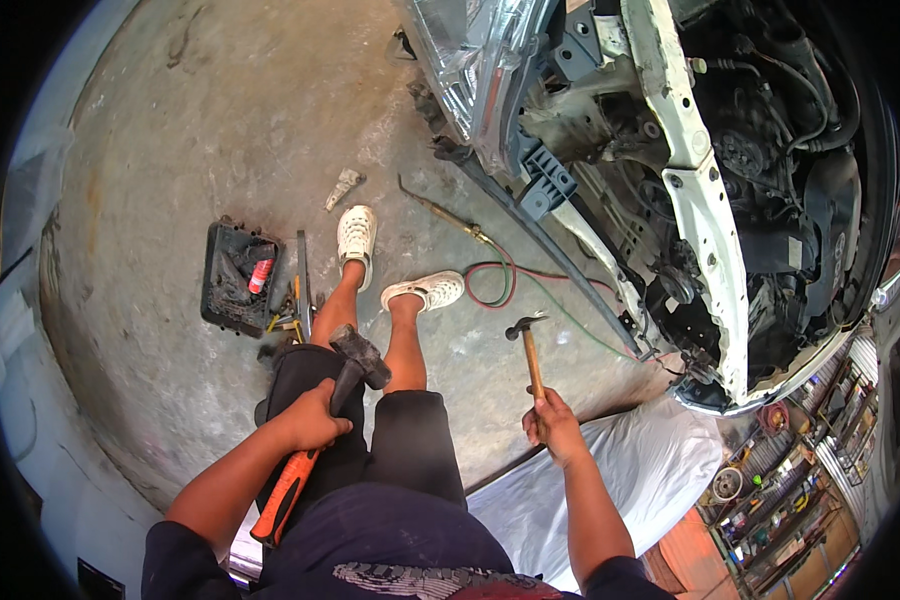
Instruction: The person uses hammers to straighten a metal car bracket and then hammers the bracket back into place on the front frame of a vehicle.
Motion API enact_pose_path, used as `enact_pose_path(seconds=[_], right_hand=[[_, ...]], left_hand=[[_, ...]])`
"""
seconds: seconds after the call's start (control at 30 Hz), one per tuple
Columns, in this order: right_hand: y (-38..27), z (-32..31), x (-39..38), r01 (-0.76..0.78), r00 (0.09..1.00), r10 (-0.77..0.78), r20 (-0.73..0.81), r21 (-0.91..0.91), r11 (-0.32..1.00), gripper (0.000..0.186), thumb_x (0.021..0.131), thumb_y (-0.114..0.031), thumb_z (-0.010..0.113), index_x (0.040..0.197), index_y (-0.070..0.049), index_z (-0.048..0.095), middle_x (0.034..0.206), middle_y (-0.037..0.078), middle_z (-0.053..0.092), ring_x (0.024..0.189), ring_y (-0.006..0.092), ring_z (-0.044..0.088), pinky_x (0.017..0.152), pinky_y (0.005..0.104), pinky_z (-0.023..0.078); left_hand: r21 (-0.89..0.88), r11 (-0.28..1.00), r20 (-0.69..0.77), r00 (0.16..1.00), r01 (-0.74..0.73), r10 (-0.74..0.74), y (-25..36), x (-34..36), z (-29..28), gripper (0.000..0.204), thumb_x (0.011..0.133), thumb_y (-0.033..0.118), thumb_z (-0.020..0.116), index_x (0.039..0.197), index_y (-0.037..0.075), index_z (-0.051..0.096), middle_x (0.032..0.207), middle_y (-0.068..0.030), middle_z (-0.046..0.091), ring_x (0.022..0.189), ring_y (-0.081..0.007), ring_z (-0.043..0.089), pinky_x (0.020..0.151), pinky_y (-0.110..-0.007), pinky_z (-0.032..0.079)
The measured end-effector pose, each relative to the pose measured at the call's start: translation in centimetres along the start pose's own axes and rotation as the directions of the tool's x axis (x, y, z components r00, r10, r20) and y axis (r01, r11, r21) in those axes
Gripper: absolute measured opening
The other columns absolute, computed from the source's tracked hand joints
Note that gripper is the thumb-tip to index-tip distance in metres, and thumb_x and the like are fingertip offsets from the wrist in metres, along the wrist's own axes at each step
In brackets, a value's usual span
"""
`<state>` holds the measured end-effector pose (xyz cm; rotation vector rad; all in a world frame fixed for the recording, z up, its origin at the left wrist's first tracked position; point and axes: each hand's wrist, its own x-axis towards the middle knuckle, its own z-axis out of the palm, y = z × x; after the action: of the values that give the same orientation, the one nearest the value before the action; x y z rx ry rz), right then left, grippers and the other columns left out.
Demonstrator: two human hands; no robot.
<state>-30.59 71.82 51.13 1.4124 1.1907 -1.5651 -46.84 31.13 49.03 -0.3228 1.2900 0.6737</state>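
My left hand (313,415) is closed round a sledgehammer (362,358) just below its heavy dark head; the orange and black grip slants down past my thigh. In my right hand (556,425) is a claw hammer (532,362) with a wooden handle, held upright with its dark head at the top. Both hammers are in the air, apart from the car. To the right, the car's front end (692,180) is stripped, showing a white metal crossbar and the engine bay. A clear headlight (475,70) hangs at its corner.
On the concrete floor (150,150) lie a black tray (232,325) holding a red can (260,276), a long metal bar (303,270), and a gas torch (445,215) with red and green hoses (510,280). A white sheet (610,460) and cluttered shelves (790,500) are at right.
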Motion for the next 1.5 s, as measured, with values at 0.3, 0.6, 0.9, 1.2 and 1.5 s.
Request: enact_pose_path(seconds=[0.3,0.6,0.9,1.2,1.5], right_hand=[[-0.8,-1.6,-5.6,-0.124,0.983,0.069,-0.172,-0.332,0.935,0.037,0.108,-0.017,0.047,0.143,-0.006,0.048,0.079,0.007,0.065,0.052,0.0128,0.055,0.05,0.0281,0.043],[-4.8,-8.9,-12.6,0.121,0.982,-0.075,0.175,-0.268,0.956,0.065,0.101,-0.008,0.058,0.16,-0.015,0.031,0.076,0.005,0.064,0.049,0.0092,0.049,0.048,0.025,0.041],[-6.7,-23.3,-19.1,0.349,0.894,-0.281,0.35,-0.15,0.925,0.069,0.098,-0.006,0.058,0.161,-0.014,0.031,0.074,0.004,0.061,0.053,0.009,0.05,0.052,0.0248,0.043],[-13.7,-27.4,-20.8,0.579,0.782,-0.587,0.209,0.104,0.808,0.071,0.098,-0.011,0.062,0.162,-0.012,0.03,0.072,0.006,0.06,0.049,0.0087,0.047,0.049,0.0227,0.04],[-24.8,-25.7,-17.9,0.579,0.812,-0.583,0.035,0.087,0.811,0.07,0.098,-0.007,0.058,0.162,-0.013,0.029,0.074,0.006,0.06,0.048,0.0075,0.046,0.046,0.0227,0.04]], left_hand=[[0.102,0.963,-0.019,0.968,-0.248,0.251,8.8,-3.8,0.3,0.038,0.091,0.011,0.074,0.116,0.001,0.047,0.072,-0.0068,0.055,0.056,-0.0184,0.06,0.052,-0.034,0.049],[-0.794,0.536,-0.129,0.941,-0.288,0.314,21.8,-7.2,6.3,0.023,0.097,0.014,0.064,0.116,0.005,0.054,0.072,0.0023,0.051,0.05,-0.0041,0.048,0.043,-0.022,0.043],[-0.957,0.097,-0.187,0.834,-0.275,0.519,27.2,-7.3,13.1,0.017,0.101,0.011,0.057,0.106,-0.005,0.057,0.075,0.0021,0.055,0.057,-0.0038,0.057,0.053,-0.021,0.051],[-0.972,-0.051,-0.218,0.801,-0.229,0.558,32.3,-4.0,13.3,0.024,0.1,0.008,0.053,0.11,-0.013,0.05,0.075,-0.0034,0.056,0.06,-0.0082,0.06,0.055,-0.023,0.054],[-0.997,0.068,0.007,0.85,-0.033,0.527,37.4,1.3,5.3,0.031,0.101,0.012,0.048,0.117,-0.014,0.051,0.077,-0.0064,0.06,0.061,-0.0098,0.061,0.057,-0.024,0.056]])
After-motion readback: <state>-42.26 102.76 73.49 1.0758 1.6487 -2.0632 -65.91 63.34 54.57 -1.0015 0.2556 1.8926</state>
